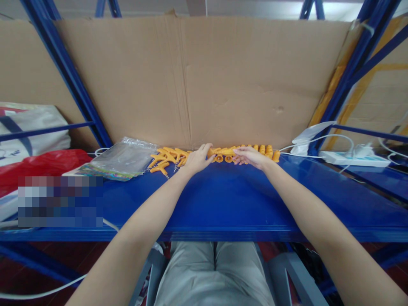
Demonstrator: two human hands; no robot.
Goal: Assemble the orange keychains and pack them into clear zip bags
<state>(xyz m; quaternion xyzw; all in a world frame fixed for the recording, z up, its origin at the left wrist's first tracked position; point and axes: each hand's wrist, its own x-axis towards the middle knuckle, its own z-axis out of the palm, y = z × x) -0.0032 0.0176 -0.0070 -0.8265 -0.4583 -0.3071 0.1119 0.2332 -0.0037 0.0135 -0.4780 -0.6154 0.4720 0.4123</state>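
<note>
Brown cardboard walls off the far side, flat and matte with a vertical crease, and before it runs a glossy blue shelf. Along the far edge we have yellow plastic pieces: a tight ribbed row at right, round hollow ends facing near in the middle. Left of those, a jumble of T-shaped handles with twisted metal spirals.

Left hand reaches in, fingers bent and thumb spread apart at a yellow piece; right hand comes at it from the right, fingers loosely curled. How firmly either one grips, I cannot tell.

Crinkly clear plastic bag on the left, white power strip far right. Cardboard sits close behind the hands; the room is on the near side, smooth blue between the forearms to the straight near edge.
</note>
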